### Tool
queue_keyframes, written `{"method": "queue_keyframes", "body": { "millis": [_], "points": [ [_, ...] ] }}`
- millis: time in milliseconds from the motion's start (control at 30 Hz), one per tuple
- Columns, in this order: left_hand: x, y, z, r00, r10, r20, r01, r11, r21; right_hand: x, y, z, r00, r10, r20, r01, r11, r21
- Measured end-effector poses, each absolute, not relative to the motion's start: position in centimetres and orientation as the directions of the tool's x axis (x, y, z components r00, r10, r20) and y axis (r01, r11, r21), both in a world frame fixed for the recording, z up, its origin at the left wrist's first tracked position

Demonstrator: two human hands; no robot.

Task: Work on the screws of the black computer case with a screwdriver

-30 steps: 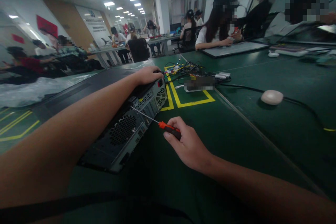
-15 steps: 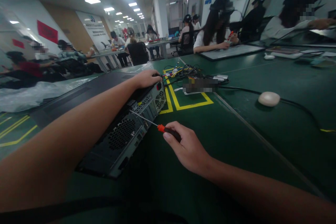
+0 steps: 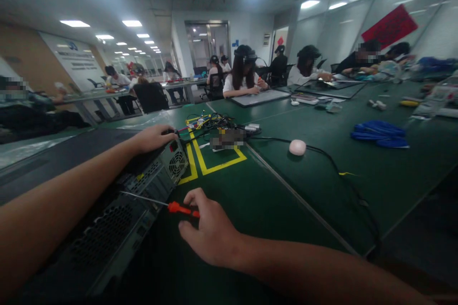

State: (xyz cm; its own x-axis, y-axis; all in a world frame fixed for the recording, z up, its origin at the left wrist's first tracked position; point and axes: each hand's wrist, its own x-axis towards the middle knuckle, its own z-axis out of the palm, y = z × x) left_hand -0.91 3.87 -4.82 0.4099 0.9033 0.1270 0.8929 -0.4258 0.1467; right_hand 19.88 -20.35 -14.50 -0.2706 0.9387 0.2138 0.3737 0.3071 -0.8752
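Observation:
A dark desktop computer case [image 3: 150, 195] lies on the green table at the left, its metal back panel with fan grille and vent holes facing me. My left hand [image 3: 155, 138] rests on its far upper corner, fingers curled over the edge and fingertips partly hidden. In my right hand [image 3: 211, 228] is a screwdriver [image 3: 177, 208] with an orange-red handle. Its thin shaft points left, and the tip meets the back panel near the slot covers. Thumb and forefinger stand a little off the handle, whose rear end sits within the hand.
Beyond the case lies a bundle of cables [image 3: 220, 121] beside a blurred-out object [image 3: 227, 139]. Yellow tape [image 3: 222, 167] marks the table. To the right are a pale rounded object [image 3: 297, 147], a black cable [image 3: 331, 159] and a blue bundle [image 3: 379, 133]. Several people sit across the table.
My view has swung to the right, so case and hands appear further left. The thumb and forefinger of my right hand have spread away from the screwdriver handle. My left hand stays on the case.

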Motion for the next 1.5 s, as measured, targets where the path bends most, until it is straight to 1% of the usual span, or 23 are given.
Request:
{"method": "queue_keyframes", "body": {
  "millis": [100, 200, 433, 633, 800, 933, 1067, 1133, 1300, 1500],
  "points": [
    [-0.8, 3.6, -4.6, 0.417, 0.903, 0.103, 0.896, -0.427, 0.119, 19.9, -20.2, -14.7, -0.271, 0.929, 0.254, 0.349, 0.341, -0.873],
    [-0.6, 3.4, -4.4, 0.429, 0.899, 0.086, 0.894, -0.437, 0.101, 19.9, -20.1, -14.8, -0.267, 0.927, 0.264, 0.341, 0.348, -0.873],
    [-0.5, 3.2, -4.5, 0.452, 0.886, 0.103, 0.876, -0.462, 0.137, 19.9, -20.2, -14.8, -0.24, 0.937, 0.254, 0.329, 0.324, -0.887],
    [-0.6, 3.4, -4.8, 0.455, 0.88, 0.138, 0.867, -0.473, 0.159, 19.9, -20.3, -14.7, -0.182, 0.939, 0.291, 0.334, 0.337, -0.881],
    [-0.8, 3.6, -5.1, 0.47, 0.872, 0.138, 0.86, -0.487, 0.149, 20.1, -19.9, -14.9, -0.164, 0.927, 0.337, 0.315, 0.373, -0.872],
    [-0.9, 3.9, -5.3, 0.469, 0.872, 0.144, 0.856, -0.488, 0.168, 19.9, -19.8, -15.0, -0.192, 0.932, 0.307, 0.329, 0.356, -0.875],
    [-0.9, 4.3, -5.5, 0.475, 0.867, 0.148, 0.851, -0.496, 0.175, 19.6, -20.0, -14.9, -0.203, 0.958, 0.202, 0.316, 0.259, -0.913],
    [-1.0, 4.4, -5.5, 0.475, 0.866, 0.157, 0.847, -0.499, 0.182, 19.5, -20.1, -14.8, -0.183, 0.966, 0.183, 0.331, 0.236, -0.914],
    [-1.0, 4.3, -5.5, 0.478, 0.865, 0.151, 0.844, -0.5, 0.193, 19.6, -20.0, -14.8, -0.207, 0.958, 0.196, 0.301, 0.253, -0.919],
    [-1.1, 4.4, -5.6, 0.481, 0.867, 0.127, 0.848, -0.497, 0.182, 20.0, -20.0, -14.6, -0.194, 0.95, 0.243, 0.341, 0.298, -0.892]
  ]
}}
